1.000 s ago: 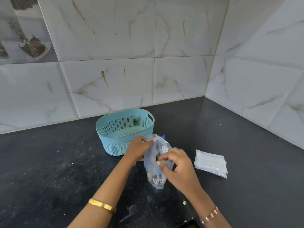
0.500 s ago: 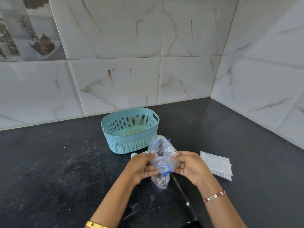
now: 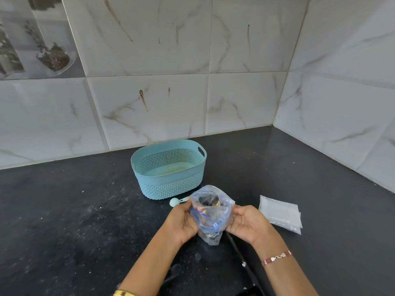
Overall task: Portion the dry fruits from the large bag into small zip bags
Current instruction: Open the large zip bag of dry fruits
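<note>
Head view: a clear large bag (image 3: pixel 210 212) with a blue zip rim, held upright just in front of the teal basket (image 3: pixel 168 169), mouth pulled open. Left hand (image 3: pixel 181 223) with fingers curled around the bag's left rim; right hand (image 3: pixel 245 223) grasping the right rim the same way. Dark and brown dry fruits (image 3: pixel 210 202) visible inside through the mouth. Pale scoop (image 3: pixel 174 202) lying between basket and left hand, touching neither clearly. Stack of small zip bags (image 3: pixel 280 213) flat on the black counter (image 3: pixel 64 221), to the right of the basket and nearer than it, near the right hand.
</note>
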`<state>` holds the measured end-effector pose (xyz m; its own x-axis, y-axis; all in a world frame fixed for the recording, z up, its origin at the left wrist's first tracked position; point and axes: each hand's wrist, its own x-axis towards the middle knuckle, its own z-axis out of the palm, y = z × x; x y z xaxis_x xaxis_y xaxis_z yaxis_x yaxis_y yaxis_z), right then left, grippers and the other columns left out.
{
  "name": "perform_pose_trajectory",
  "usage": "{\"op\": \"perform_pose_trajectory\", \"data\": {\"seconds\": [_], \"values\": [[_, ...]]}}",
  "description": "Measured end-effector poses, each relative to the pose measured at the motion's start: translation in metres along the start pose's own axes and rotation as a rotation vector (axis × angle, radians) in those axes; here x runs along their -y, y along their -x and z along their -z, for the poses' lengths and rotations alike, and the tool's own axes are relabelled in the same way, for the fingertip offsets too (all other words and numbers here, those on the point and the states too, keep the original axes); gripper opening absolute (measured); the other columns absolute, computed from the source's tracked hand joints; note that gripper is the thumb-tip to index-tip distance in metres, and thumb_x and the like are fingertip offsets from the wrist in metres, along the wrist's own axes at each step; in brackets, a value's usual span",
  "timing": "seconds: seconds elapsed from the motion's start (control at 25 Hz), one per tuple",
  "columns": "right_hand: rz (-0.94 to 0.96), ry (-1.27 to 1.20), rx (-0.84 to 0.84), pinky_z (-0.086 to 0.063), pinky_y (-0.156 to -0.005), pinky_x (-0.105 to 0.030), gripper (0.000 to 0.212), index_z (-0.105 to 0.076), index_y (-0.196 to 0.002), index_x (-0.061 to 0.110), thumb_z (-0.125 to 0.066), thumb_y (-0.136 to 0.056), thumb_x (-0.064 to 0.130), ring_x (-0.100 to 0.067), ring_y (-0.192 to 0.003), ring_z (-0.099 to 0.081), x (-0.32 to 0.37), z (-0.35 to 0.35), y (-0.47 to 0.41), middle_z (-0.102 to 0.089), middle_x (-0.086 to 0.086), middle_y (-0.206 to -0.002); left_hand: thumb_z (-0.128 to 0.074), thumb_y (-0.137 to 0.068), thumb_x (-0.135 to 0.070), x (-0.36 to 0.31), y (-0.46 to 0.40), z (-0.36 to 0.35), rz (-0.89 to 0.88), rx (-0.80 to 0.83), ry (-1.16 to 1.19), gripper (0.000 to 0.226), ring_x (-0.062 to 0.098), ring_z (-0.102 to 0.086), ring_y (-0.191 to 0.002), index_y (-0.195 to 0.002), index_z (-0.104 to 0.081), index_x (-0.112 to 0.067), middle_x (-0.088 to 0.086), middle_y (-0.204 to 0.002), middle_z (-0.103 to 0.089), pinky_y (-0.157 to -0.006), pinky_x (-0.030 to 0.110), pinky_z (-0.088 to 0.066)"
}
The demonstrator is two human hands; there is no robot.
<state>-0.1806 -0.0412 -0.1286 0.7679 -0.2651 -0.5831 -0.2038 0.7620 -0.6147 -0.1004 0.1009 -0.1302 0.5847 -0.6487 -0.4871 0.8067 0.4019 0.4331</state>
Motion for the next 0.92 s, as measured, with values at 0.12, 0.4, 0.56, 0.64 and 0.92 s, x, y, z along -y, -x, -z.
{"op": "perform_pose_trajectory", "data": {"seconds": [0.12, 0.4, 0.56, 0.64, 0.92], "values": [[0.045, 0.159, -0.104, -0.052, -0.057, -0.038, 0.026, -0.057, -0.104, -0.001, -0.035, -0.091, -0.005, -0.029, -0.081, -0.063, -0.004, 0.002, -0.005, -0.064, -0.021, -0.095, -0.039, -0.099, -0.016, -0.005, -0.003, 0.008, -0.054, -0.101, -0.252, 0.026, 0.026, -0.065, -0.06, -0.097, -0.057, 0.001, 0.016, -0.069, -0.067, -0.057, 0.041, -0.058], [0.297, 0.785, -0.204, -0.049, -0.063, -0.029, 0.029, -0.064, -0.093, 0.005, -0.065, -0.081, 0.031, -0.025, -0.084, -0.063, 0.019, -0.015, -0.001, -0.066, -0.012, -0.09, -0.046, -0.093, -0.024, -0.021, 0.0, -0.007, -0.269, -0.193, -0.896, 0.025, 0.021, -0.063, -0.075, -0.081, -0.065, -0.014, 0.005, -0.074, -0.068, -0.076, 0.037, -0.054], [0.366, 0.96, -0.205, -0.038, -0.065, -0.029, 0.025, -0.055, -0.075, 0.006, -0.062, -0.085, 0.027, -0.024, -0.072, -0.052, 0.013, -0.023, -0.012, -0.05, -0.017, -0.078, -0.052, -0.092, -0.036, -0.019, -0.009, -0.009, -0.234, -0.171, -0.96, 0.032, 0.021, -0.063, -0.076, -0.089, -0.064, -0.006, 0.01, -0.081, -0.067, -0.07, 0.033, -0.056], [0.355, 0.876, -0.211, -0.044, -0.075, -0.031, 0.027, -0.063, -0.085, -0.001, -0.058, -0.088, 0.026, -0.028, -0.085, -0.062, 0.013, -0.024, -0.016, -0.06, -0.023, -0.088, -0.05, -0.095, -0.031, -0.014, -0.013, -0.008, -0.215, -0.149, -0.85, 0.029, 0.019, -0.062, -0.074, -0.086, -0.063, -0.007, 0.008, -0.078, -0.065, -0.068, 0.031, -0.054], [0.313, 0.516, -0.107, -0.053, -0.077, -0.038, 0.014, -0.066, -0.083, 0.005, -0.056, -0.09, 0.012, -0.024, -0.075, -0.065, 0.012, -0.02, -0.014, -0.07, -0.012, -0.081, -0.035, -0.1, -0.024, -0.003, -0.021, -0.006, -0.013, 0.069, -0.186, 0.033, 0.02, -0.069, -0.057, -0.099, -0.06, -0.001, 0.014, -0.066, -0.07, -0.06, 0.035, -0.056]]}}
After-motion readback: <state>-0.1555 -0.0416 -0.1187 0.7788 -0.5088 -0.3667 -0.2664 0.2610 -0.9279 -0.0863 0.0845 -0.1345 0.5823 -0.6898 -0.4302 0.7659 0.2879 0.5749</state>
